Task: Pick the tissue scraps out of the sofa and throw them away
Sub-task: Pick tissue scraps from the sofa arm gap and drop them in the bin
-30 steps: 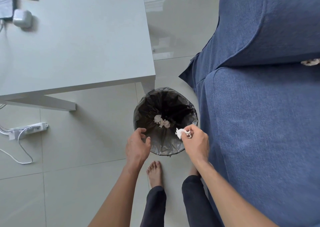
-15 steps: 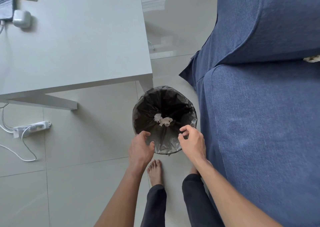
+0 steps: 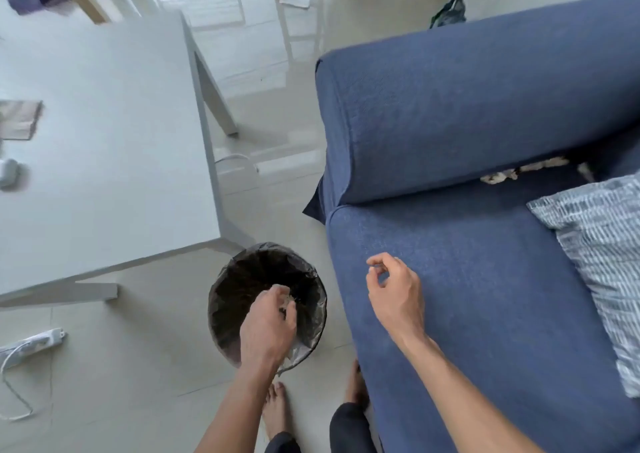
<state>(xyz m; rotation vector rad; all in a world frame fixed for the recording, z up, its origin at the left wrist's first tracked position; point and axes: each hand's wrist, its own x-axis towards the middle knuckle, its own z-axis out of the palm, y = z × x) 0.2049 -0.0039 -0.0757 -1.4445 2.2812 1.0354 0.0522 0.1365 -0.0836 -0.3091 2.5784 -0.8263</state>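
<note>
White tissue scraps [image 3: 519, 171] are wedged in the gap between the blue sofa's armrest [image 3: 467, 106] and its seat cushion [image 3: 485, 296]. A round trash bin [image 3: 242, 279] with a black liner stands on the floor by the sofa's front corner. My left hand [image 3: 268, 328] covers the bin's near rim, fingers curled down over it. My right hand [image 3: 394, 296] hovers over the front of the seat, thumb and forefinger almost touching, with nothing in it. The scraps lie well beyond it, up and to the right.
A grey-white table [image 3: 104, 175] stands left of the bin, one corner almost over it. A patterned cushion [image 3: 602, 262] lies on the seat at right. A power strip [image 3: 31, 343] and cable are on the floor at left. My bare feet [image 3: 277, 414] stand below the bin.
My right hand let the white scrap fall into the bin, then swung right over the sofa seat. My view has risen, showing the armrest gap. The left hand has stayed at the bin.
</note>
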